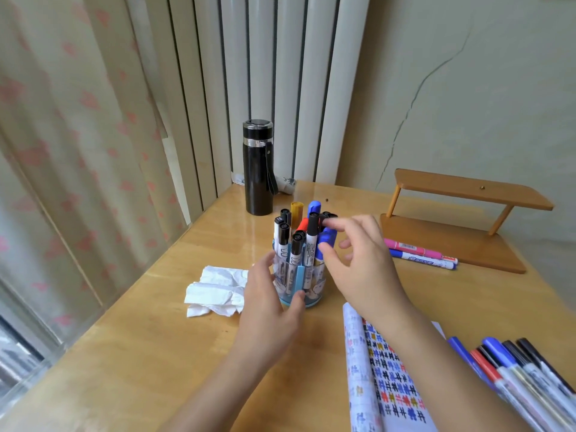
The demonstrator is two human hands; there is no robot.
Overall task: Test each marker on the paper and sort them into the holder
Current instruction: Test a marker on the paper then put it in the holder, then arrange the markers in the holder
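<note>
A clear holder (308,283) with blue trim stands mid-table, packed with several upright markers with black, blue, red and yellow caps. My left hand (268,304) grips the holder from its left side, thumb across the lower front. My right hand (358,263) reaches in from the right and pinches a blue-capped marker (328,240) between thumb and index finger at the holder's right edge. The test paper (385,385), covered in coloured scribbles, lies at the lower right, its left edge curled up. Several more markers (514,369) lie beside it at the far right.
A pink marker (414,248) and a blue one (424,260) lie in front of a small wooden shelf (452,219) at the right. A black flask (258,169) stands behind the holder. Crumpled white tissue (215,291) lies left of it, near the table's left edge.
</note>
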